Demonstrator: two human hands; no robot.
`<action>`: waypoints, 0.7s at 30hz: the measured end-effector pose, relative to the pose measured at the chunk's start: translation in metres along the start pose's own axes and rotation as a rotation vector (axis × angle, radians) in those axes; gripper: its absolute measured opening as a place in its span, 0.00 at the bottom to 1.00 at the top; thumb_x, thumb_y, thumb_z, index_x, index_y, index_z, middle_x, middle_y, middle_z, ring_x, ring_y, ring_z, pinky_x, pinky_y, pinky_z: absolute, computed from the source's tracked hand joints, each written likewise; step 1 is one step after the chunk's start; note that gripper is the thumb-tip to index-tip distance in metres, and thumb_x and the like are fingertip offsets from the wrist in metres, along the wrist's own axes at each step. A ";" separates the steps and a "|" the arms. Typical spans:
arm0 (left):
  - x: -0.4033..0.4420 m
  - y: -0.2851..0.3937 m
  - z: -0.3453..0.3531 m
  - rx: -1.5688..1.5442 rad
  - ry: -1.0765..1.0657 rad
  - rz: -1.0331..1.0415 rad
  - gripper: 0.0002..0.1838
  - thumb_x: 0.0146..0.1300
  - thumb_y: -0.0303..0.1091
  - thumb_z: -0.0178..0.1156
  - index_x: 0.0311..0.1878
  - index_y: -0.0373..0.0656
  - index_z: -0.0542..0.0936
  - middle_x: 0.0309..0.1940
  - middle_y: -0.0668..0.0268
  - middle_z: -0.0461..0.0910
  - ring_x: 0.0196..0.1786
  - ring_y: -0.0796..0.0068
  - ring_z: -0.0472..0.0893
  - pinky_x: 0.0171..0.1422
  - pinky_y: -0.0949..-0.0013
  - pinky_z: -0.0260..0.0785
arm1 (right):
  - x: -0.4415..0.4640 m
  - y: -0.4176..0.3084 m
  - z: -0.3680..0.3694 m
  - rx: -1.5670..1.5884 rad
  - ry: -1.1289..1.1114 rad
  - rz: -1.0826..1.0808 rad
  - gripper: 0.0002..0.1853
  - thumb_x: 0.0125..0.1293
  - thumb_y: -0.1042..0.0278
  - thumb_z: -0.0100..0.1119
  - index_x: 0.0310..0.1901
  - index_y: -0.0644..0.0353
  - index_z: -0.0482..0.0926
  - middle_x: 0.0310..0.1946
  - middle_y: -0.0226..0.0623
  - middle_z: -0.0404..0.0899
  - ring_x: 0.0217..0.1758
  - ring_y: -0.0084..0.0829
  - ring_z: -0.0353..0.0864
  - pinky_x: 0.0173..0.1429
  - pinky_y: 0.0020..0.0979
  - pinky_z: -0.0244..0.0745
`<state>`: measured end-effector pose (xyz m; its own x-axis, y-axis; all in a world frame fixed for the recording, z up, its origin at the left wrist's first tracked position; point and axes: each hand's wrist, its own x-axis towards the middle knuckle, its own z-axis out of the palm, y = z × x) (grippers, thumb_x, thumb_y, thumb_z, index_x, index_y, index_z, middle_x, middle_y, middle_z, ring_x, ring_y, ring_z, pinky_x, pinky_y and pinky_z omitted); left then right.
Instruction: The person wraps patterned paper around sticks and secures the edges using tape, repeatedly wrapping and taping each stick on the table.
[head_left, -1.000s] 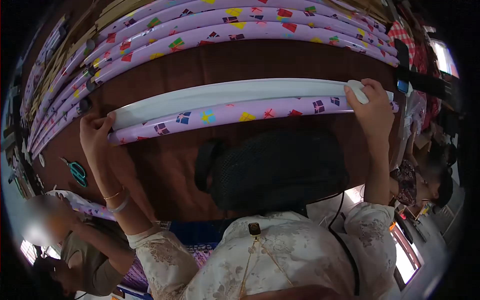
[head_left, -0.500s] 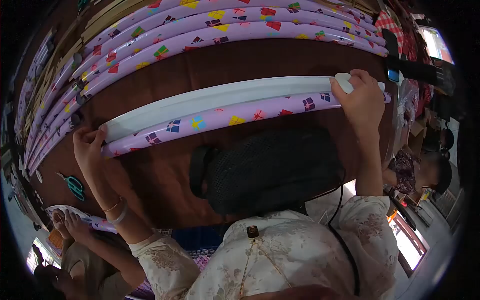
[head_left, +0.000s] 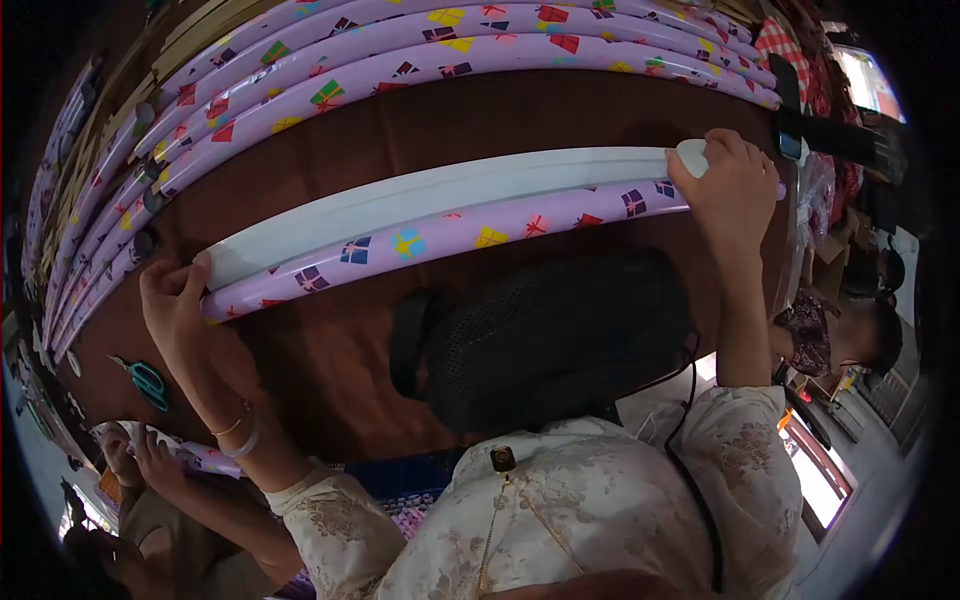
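Observation:
A lilac wrapping-paper roll with a gift-box print (head_left: 440,231) lies across the brown table, a strip of its white inner side (head_left: 430,190) showing along the far edge. At the roll's left end, my left hand (head_left: 178,300) pinches the paper between thumb and fingers. My right hand (head_left: 728,190) is at the right end, closed around a small pale rounded object (head_left: 692,157), pressed against the paper's edge. Whether its lower fingers also grip the roll is hidden.
Several finished-looking lilac rolls (head_left: 480,62) lie along the far side. Teal-handled scissors (head_left: 147,384) rest at the left. A black mesh-covered object (head_left: 560,340) is near my body. A co-worker's hands (head_left: 150,460) are at lower left; another person (head_left: 835,335) is at right.
Over the last second, both hands and the roll shift slightly left in view, with little change in their grip. The co-worker's hands at lower left have come into clearer view.

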<state>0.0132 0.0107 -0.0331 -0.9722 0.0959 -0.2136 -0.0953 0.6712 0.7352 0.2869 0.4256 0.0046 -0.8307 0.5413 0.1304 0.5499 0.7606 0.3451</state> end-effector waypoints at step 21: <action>0.001 -0.001 0.002 -0.092 0.019 -0.002 0.24 0.48 0.33 0.68 0.43 0.33 0.68 0.27 0.64 0.79 0.32 0.80 0.74 0.40 0.78 0.65 | 0.003 -0.003 0.002 -0.125 0.010 -0.097 0.19 0.48 0.50 0.61 0.25 0.61 0.79 0.30 0.33 0.73 0.38 0.34 0.72 0.48 0.37 0.64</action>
<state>0.0124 0.0112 -0.0354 -0.9758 0.0800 -0.2034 -0.1157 0.6007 0.7911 0.2823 0.4256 0.0020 -0.8804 0.4635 0.1001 0.4526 0.7584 0.4690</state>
